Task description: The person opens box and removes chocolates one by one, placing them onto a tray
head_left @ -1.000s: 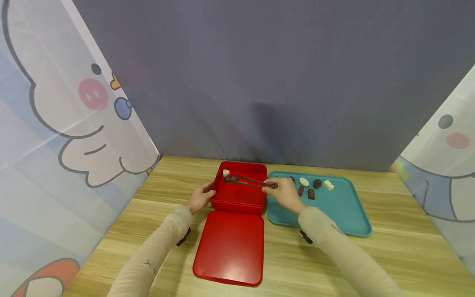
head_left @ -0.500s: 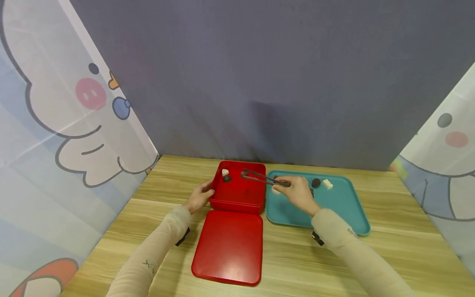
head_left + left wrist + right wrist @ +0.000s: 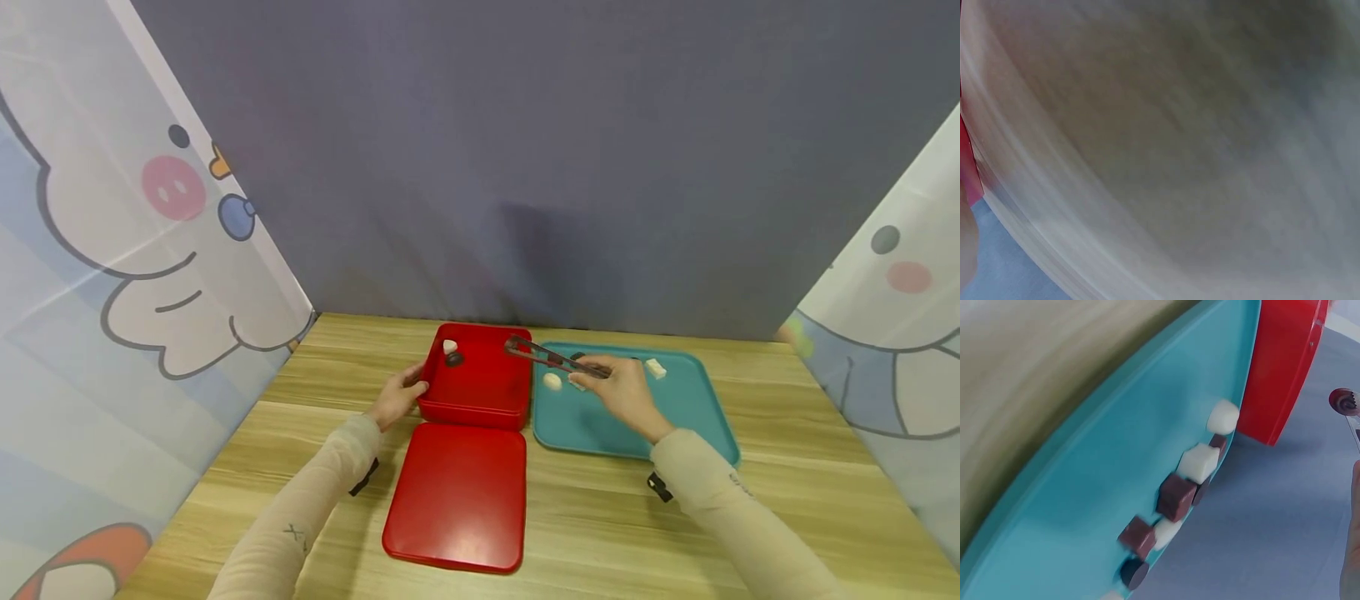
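My left hand [image 3: 397, 400] grips the left wall of a red box [image 3: 480, 410], thumb at the rim. Inside the box, near its left side, sit a white chocolate piece [image 3: 449, 347] and a dark oval chocolate [image 3: 454, 359]. My right hand [image 3: 628, 396] holds dark brown tongs [image 3: 516, 342] by the handle end, over the left part of a blue tray [image 3: 600, 439]. The tongs' tips reach the box's right rim in the head view, with nothing seen between them. White pieces [image 3: 1198, 462] and brown square chocolates [image 3: 1176, 497] lie along the tray's far side.
A red lid [image 3: 455, 497] lies flat on the wooden table [image 3: 592, 517] in front of the box. The tray stands close against the box's right side. A grey cloth wall [image 3: 487, 167] rises behind the table. The left wrist view is mostly blurred.
The tongs have moved right and away from the dark oval chocolate, which now lies free in the box beside the white piece. My left hand stays at the box.
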`<state>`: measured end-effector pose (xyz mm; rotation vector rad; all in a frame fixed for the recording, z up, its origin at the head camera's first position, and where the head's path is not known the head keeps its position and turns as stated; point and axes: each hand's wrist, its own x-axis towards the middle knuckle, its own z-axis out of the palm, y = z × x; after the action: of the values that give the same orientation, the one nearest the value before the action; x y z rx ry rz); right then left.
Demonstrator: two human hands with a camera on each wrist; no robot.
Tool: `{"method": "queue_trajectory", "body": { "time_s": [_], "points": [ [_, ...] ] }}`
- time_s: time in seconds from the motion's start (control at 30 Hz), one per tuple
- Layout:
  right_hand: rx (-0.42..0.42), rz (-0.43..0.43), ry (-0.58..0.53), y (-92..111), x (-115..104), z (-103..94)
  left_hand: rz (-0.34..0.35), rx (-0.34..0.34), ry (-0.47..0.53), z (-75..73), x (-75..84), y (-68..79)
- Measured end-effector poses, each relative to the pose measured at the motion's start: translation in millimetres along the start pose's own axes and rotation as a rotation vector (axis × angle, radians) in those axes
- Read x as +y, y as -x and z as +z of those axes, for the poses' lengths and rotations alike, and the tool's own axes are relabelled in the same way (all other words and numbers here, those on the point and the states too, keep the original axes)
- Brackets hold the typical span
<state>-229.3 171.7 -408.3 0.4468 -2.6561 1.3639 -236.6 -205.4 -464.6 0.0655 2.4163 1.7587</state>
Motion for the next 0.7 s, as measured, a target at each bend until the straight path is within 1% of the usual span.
{"method": "queue_trajectory", "body": {
  "time_s": [0.27, 0.43, 0.57, 0.7],
  "points": [
    [0.03, -0.009, 0.035, 12.0, 11.7, -19.7, -0.001, -0.016, 0.006, -1.5, 1.8, 1.3],
    [0.046, 0.024, 0.048, 18.9, 18.9, -29.2, 0.004, -0.016, 0.01, -2.0, 4.0, 1.7],
    [0.075, 0.024, 0.075, 23.9, 24.1, -34.6, 0.006, -0.019, 0.012, -1.2, 4.6, 2.2],
    [0.081, 0.035, 0.091, 28.8, 29.0, -38.1, 0.0, -0.019, 0.017, -0.6, 2.8, 1.9]
  ]
}}
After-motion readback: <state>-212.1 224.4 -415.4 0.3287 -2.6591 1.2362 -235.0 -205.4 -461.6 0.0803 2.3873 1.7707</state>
